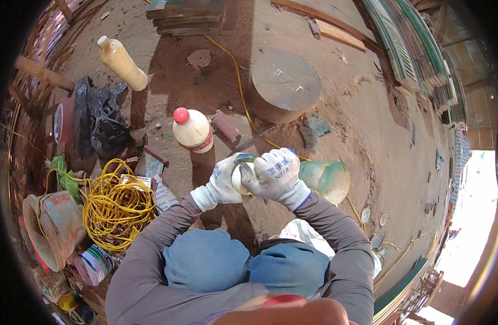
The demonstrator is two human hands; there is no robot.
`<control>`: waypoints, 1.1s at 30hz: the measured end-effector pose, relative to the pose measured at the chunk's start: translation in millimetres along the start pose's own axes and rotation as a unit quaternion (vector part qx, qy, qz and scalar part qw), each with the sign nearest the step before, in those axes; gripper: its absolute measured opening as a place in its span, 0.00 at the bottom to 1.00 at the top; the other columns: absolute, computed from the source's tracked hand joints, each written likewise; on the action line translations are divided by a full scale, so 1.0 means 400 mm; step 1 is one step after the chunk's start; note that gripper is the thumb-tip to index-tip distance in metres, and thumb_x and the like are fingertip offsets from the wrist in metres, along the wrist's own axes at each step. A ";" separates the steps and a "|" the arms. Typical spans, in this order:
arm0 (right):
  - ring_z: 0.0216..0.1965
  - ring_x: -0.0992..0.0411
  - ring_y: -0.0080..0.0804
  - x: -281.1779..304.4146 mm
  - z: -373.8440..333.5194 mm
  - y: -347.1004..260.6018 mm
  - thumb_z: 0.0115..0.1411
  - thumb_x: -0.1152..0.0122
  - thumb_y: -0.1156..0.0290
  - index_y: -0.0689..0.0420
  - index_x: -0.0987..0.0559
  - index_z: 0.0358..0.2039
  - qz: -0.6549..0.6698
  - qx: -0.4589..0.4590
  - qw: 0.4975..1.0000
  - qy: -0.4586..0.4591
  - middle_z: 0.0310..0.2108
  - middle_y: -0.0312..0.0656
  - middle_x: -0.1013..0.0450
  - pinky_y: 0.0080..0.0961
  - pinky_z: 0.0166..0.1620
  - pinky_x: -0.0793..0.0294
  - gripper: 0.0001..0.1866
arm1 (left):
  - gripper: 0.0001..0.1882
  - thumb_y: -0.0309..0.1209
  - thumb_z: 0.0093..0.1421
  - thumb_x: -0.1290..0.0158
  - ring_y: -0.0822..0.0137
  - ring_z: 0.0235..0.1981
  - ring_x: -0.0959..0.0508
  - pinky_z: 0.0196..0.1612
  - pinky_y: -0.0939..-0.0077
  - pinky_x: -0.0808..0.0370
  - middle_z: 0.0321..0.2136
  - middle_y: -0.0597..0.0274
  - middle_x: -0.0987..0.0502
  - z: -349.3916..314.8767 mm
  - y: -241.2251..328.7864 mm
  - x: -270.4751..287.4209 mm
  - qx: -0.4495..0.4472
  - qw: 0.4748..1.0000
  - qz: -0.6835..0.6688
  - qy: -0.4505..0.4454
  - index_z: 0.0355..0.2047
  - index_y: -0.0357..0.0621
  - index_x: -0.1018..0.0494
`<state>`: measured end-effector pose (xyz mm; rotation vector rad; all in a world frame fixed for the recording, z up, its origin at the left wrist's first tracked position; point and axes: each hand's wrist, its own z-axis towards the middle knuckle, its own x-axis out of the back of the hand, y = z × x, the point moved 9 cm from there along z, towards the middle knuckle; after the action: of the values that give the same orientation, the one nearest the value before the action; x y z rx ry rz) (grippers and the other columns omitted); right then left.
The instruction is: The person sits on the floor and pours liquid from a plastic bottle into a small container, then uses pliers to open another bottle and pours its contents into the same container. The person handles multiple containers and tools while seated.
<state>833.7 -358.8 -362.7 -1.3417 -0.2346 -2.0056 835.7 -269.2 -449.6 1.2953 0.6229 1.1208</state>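
Note:
My left hand (223,181) and my right hand (278,174), both in white work gloves, meet in front of my knees. Their fingers are curled around a pale, rounded thing (239,180) whose kind I cannot make out, since the gloves cover most of it. A dark green and yellow patch shows at its top edge. Just beyond stands a pale-filled plastic bottle (192,132) with a pink-red cap. Beside that bottle lies a reddish-brown block (225,127). To the right of my right hand is a translucent greenish plastic container (327,180), lying tipped.
A coiled yellow cord (119,208), a bucket (59,227) and a tin can (94,264) sit at left. A black plastic bag (102,122) and tall bottle (123,64) stand farther off. Ahead is a round, flat-topped drum (286,86); stacked panels (406,49) lie at far right.

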 end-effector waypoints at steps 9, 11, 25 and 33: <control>0.20 0.34 0.35 0.004 -0.034 -0.055 0.46 0.39 0.57 0.50 0.28 0.18 0.073 0.182 0.975 -0.103 0.18 0.37 0.36 0.32 0.26 0.36 0.12 | 0.41 0.42 0.33 0.28 0.57 0.44 0.21 0.48 0.65 0.25 0.41 0.54 0.22 0.031 -0.011 -0.091 -0.017 0.938 -0.098 -0.331 0.49 0.42 0.30; 0.20 0.34 0.35 0.014 -0.063 -0.082 0.46 0.39 0.58 0.51 0.28 0.19 0.089 0.277 0.950 -0.114 0.19 0.37 0.36 0.32 0.26 0.36 0.12 | 0.42 0.42 0.33 0.28 0.57 0.45 0.21 0.49 0.65 0.25 0.41 0.54 0.21 0.017 -0.012 -0.141 -0.001 0.898 -0.147 -0.414 0.50 0.42 0.30; 0.34 0.27 0.38 0.057 -0.092 -0.026 0.51 0.38 0.62 0.49 0.28 0.40 0.019 -0.036 0.960 -0.279 0.31 0.39 0.29 0.36 0.37 0.28 0.15 | 0.42 0.40 0.35 0.27 0.51 0.48 0.23 0.53 0.60 0.27 0.47 0.52 0.23 -0.049 0.011 -0.069 -0.086 0.996 0.006 -0.013 0.52 0.44 0.30; 0.35 0.26 0.31 0.099 -0.111 -0.111 0.53 0.41 0.66 0.44 0.27 0.40 -0.049 0.142 0.955 -0.255 0.32 0.35 0.29 0.32 0.36 0.27 0.13 | 0.39 0.38 0.36 0.29 0.55 0.44 0.21 0.51 0.64 0.25 0.44 0.55 0.22 -0.066 0.026 -0.080 -0.101 0.990 0.000 -0.097 0.51 0.43 0.30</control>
<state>764.0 -366.4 -338.2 -1.6555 -0.8070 -1.5884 797.2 -287.6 -452.5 1.2115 0.3557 1.0157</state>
